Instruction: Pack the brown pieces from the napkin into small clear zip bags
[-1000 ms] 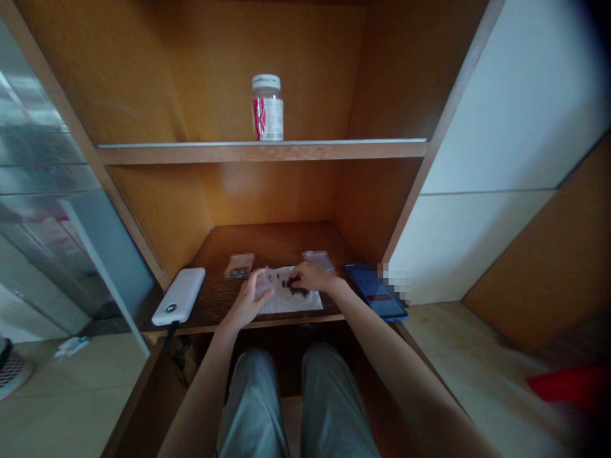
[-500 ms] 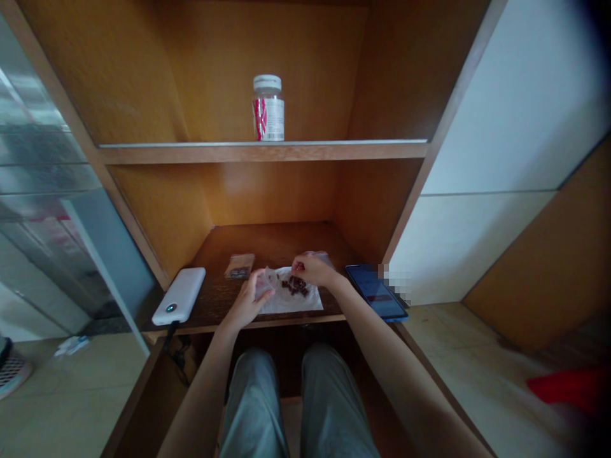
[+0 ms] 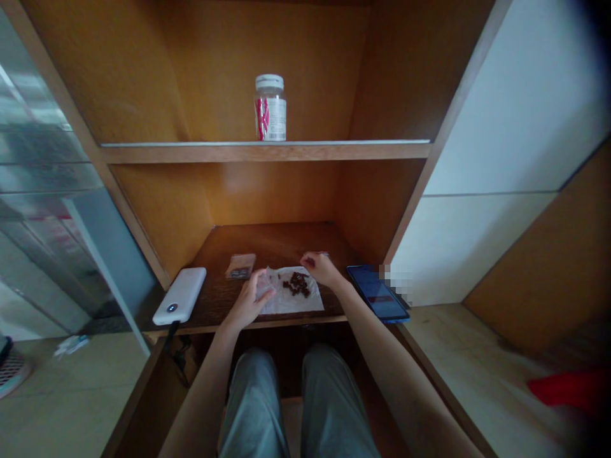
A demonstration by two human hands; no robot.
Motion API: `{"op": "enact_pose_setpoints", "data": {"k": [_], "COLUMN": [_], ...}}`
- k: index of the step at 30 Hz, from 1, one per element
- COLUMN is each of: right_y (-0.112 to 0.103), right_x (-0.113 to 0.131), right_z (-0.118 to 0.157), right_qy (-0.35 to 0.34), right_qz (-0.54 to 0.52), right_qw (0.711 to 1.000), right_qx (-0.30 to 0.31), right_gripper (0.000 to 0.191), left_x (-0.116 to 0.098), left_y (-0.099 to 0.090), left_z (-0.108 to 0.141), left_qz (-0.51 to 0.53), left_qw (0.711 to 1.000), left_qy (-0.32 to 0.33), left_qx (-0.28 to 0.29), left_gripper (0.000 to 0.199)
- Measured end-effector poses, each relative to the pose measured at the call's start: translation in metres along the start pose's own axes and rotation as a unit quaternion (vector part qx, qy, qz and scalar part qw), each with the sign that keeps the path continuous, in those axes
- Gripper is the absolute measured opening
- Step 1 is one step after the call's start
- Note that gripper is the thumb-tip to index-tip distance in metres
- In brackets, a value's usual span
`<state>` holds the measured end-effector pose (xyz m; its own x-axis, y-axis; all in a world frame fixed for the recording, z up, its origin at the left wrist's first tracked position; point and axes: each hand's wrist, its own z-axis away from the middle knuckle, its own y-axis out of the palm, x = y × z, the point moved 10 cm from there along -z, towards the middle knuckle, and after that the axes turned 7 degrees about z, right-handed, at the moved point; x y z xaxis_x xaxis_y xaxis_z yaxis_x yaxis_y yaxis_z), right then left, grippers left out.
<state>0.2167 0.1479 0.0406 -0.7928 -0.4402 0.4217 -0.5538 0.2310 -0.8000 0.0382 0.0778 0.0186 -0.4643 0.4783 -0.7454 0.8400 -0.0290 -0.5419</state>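
A white sheet of paper [image 3: 291,305] lies near the front of the lower shelf, with several small dark brown pieces [image 3: 296,284] loosely heaped on it. My left hand [image 3: 251,296] is curled around a small clear plastic bag [image 3: 265,283] at the sheet's left side. Just beyond the sheet's upper right edge, my right hand [image 3: 322,267] has its fingers pinched together. Something dark shows at those fingertips, too small to name. A small clear bag with dark contents [image 3: 240,266] lies to the left, behind my left hand.
A white power bank [image 3: 180,296] with a black cable stands at the shelf's left front. At the right front lies a dark-screened phone [image 3: 377,292], slightly past the shelf edge. A white-capped bottle [image 3: 270,108] stands on the upper shelf [image 3: 267,152].
My right hand has moved from over the dark pieces to the right and slightly up, off the paper. My left hand stays in place with the clear bag.
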Motion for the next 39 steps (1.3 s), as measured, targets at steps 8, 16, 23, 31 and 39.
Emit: {"op": "enact_pose_setpoints", "data": {"k": [8, 16, 23, 31, 39], "right_y": [0.020, 0.031, 0.037, -0.005, -0.004], "right_x": [-0.008, -0.012, -0.013, 0.008, 0.071], "right_z": [0.003, 0.011, 0.013, 0.006, 0.034], "right_qy": [-0.010, 0.034, 0.013, 0.047, 0.091], "right_qz": [0.017, 0.047, 0.089, -0.054, -0.206], "right_qw": [0.994, 0.986, 0.983, 0.997, 0.962], "right_qx": [0.103, 0.156, 0.162, -0.007, -0.154], "right_gripper": [0.018, 0.015, 0.014, 0.012, 0.022], "left_x": [0.004, 0.000, -0.001, -0.001, 0.000], "left_y": [0.001, 0.000, -0.001, -0.001, -0.001], "left_z": [0.000, 0.000, 0.000, 0.000, -0.003], "left_qz": [-0.002, 0.003, 0.007, 0.008, 0.025], "left_qw": [1.000, 1.000, 1.000, 1.000, 1.000], "left_qy": [-0.003, -0.002, 0.002, 0.006, 0.013], "left_qx": [0.002, 0.001, -0.003, -0.004, -0.008], "left_gripper": [0.050, 0.049, 0.050, 0.050, 0.048]}}
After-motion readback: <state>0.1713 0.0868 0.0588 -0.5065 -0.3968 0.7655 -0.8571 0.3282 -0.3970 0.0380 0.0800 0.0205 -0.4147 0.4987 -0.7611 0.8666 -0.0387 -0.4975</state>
